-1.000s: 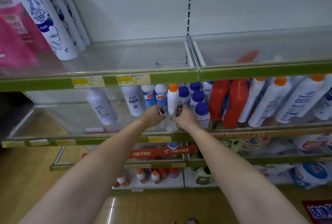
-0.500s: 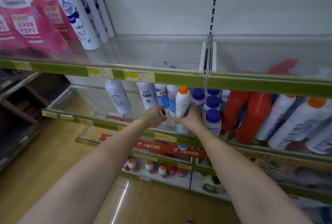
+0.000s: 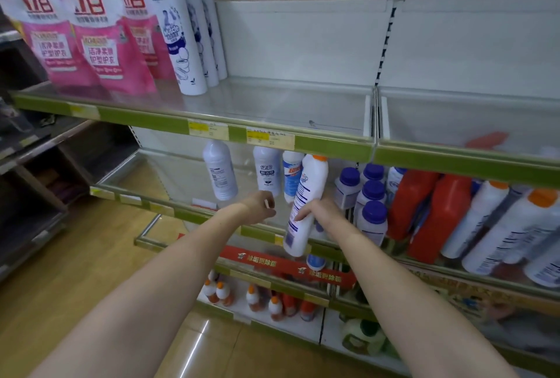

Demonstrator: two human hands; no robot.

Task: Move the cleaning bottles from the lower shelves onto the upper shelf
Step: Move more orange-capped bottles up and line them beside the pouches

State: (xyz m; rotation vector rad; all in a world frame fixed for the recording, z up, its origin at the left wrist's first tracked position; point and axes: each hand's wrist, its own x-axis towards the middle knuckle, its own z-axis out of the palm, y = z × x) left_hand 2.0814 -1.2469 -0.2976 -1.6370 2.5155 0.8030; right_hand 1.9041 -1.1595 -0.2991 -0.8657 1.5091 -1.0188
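My right hand (image 3: 319, 212) grips a white bottle with an orange cap (image 3: 304, 196), tilted and lifted partly out over the front rail of the lower shelf (image 3: 194, 214). My left hand (image 3: 260, 206) hovers just left of it with curled fingers and holds nothing. Behind them stand more white bottles (image 3: 266, 170) and another one (image 3: 219, 170) further left. The upper shelf (image 3: 272, 105) is bare in its middle, with tall white bottles (image 3: 178, 29) at its left.
Pink detergent pouches (image 3: 94, 32) fill the upper shelf's left end. Purple-capped bottles (image 3: 371, 211), red jugs (image 3: 436, 214) and large orange-capped white bottles (image 3: 515, 226) crowd the lower shelf to the right. Small bottles (image 3: 251, 296) stand on the bottom shelf. A dark rack (image 3: 33, 180) is at left.
My right hand has lifted the orange-capped bottle and tilted it out past the shelf's front rail. My left hand has stayed beside it. The camera has tilted up and moved closer.
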